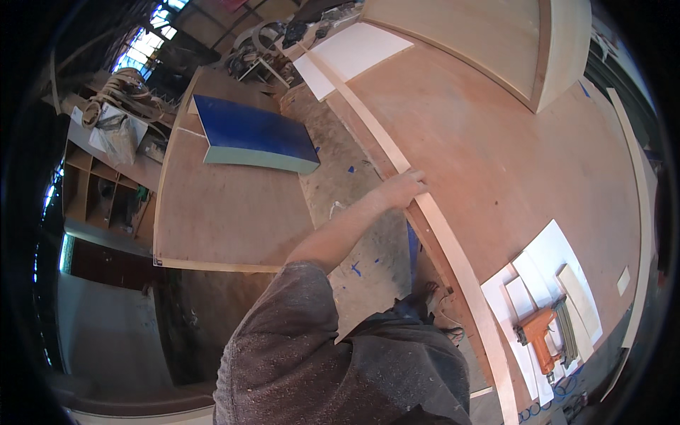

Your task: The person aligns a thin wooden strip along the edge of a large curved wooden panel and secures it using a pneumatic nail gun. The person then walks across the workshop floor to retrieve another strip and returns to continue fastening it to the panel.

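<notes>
My left hand is closed around a long, thin wooden strip, at about the middle of its length. The strip runs along the near edge of a wide brown wooden worktable, from the far end down past the lower edge of the view. Its far end lies over a white sheet. My right hand is out of view. On the table's right part, an orange nail gun lies on white sheets and short pale offcuts.
A large wooden frame or box stands on the table's far side. Another long strip lies along the right edge. Across the littered floor, a second table bears a blue-topped panel. Shelving stands farther left.
</notes>
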`<state>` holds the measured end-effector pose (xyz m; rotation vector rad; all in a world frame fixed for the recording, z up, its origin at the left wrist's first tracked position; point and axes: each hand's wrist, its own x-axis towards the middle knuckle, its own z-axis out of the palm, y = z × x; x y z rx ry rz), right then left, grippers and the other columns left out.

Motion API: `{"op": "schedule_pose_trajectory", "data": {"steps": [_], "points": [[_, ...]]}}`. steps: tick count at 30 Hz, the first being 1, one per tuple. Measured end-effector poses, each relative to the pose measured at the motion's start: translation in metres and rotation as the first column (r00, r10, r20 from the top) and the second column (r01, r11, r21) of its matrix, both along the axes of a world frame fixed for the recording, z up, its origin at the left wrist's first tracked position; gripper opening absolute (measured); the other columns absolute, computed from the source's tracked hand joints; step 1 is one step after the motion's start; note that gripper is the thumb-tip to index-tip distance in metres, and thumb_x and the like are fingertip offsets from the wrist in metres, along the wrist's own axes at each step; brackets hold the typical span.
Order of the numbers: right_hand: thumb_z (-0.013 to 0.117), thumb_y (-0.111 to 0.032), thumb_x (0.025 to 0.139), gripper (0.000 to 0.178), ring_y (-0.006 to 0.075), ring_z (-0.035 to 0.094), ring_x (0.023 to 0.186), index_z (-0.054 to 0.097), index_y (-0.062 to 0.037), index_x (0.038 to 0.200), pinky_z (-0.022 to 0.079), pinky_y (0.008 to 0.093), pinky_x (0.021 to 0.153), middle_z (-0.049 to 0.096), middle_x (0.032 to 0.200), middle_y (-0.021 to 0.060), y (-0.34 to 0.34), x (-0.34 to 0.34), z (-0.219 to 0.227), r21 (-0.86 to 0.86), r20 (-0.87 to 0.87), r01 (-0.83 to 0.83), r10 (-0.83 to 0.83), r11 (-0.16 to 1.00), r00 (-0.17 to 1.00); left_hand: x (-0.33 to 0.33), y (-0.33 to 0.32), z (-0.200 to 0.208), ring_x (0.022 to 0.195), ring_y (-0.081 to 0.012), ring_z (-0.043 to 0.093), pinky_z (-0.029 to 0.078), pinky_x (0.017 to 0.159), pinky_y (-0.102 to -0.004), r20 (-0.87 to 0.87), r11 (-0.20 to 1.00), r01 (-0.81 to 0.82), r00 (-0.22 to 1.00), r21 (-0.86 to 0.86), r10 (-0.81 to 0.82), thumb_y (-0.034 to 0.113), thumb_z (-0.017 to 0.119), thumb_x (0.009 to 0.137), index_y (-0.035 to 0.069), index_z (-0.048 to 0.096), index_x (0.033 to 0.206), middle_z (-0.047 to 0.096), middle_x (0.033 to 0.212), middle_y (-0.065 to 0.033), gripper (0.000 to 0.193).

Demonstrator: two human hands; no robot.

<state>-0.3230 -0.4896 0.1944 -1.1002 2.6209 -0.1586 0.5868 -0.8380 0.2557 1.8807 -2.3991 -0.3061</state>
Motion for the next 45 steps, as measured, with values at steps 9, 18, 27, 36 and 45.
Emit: {"op": "schedule_pose_trajectory", "data": {"steps": [9,18,27,36,45], "points": [[0.076,-0.023,0.101,0.034,0.0339,0.072,0.114,0.074,-0.0019,0.127,0.057,0.0447,0.096,0.075,0.124,0.0236,-0.011,0.031,-0.001,-0.207,0.164,-0.144,0.179,0.968,0.970,0.054,-0.029,0.003,0.130,-0.0353,0.060,0.053,0.109,-0.0423,0.086,0.999,-0.009,0.996,0.048,0.005,-0.005,0.068,0.083,0.008,0.073,0.126,0.064,0.130,-0.0128,0.046],[0.067,-0.017,0.106,0.032,0.0277,0.072,0.114,0.069,0.0037,0.131,0.058,0.0390,0.099,0.074,0.124,0.0178,-0.066,0.134,-0.002,-0.239,0.768,0.515,-0.164,0.823,0.619,0.104,-0.054,0.012,0.131,-0.0368,0.063,0.053,0.112,-0.0448,0.235,0.988,-0.124,0.967,0.088,0.101,-0.001,0.075,0.082,0.012,0.075,0.125,0.067,0.139,-0.0146,0.045],[0.073,-0.011,0.100,0.034,0.0221,0.074,0.101,0.071,0.0077,0.129,0.060,0.0341,0.090,0.076,0.115,0.0127,-0.079,0.203,0.011,-0.283,0.874,0.802,-0.204,0.525,0.442,0.117,-0.061,0.005,0.145,-0.0409,0.052,0.044,0.120,-0.0448,0.165,0.986,-0.089,0.984,0.140,0.066,0.004,0.067,0.091,0.003,0.062,0.148,0.051,0.159,-0.0253,0.057],[0.077,-0.010,0.098,0.035,0.0205,0.073,0.098,0.071,0.0112,0.124,0.060,0.0317,0.089,0.076,0.111,0.0140,-0.100,0.226,0.048,-0.252,0.860,0.835,-0.283,0.489,0.425,-0.049,-0.003,0.058,0.154,-0.0477,0.038,0.031,0.126,-0.0591,-0.033,0.952,0.172,0.982,-0.252,-0.186,0.038,0.098,0.069,0.005,0.050,0.158,0.042,0.166,-0.0254,0.107],[0.080,-0.010,0.096,0.032,0.0187,0.073,0.093,0.073,0.0098,0.121,0.060,0.0311,0.085,0.077,0.108,0.0135,-0.101,0.221,0.044,-0.241,0.872,0.839,-0.272,0.488,0.408,-0.435,0.092,0.030,0.137,-0.0369,0.055,0.043,0.113,-0.0505,-0.447,0.760,0.646,0.662,-0.065,-0.601,0.045,0.097,0.073,0.006,0.063,0.145,0.058,0.150,-0.0155,0.088]]}}
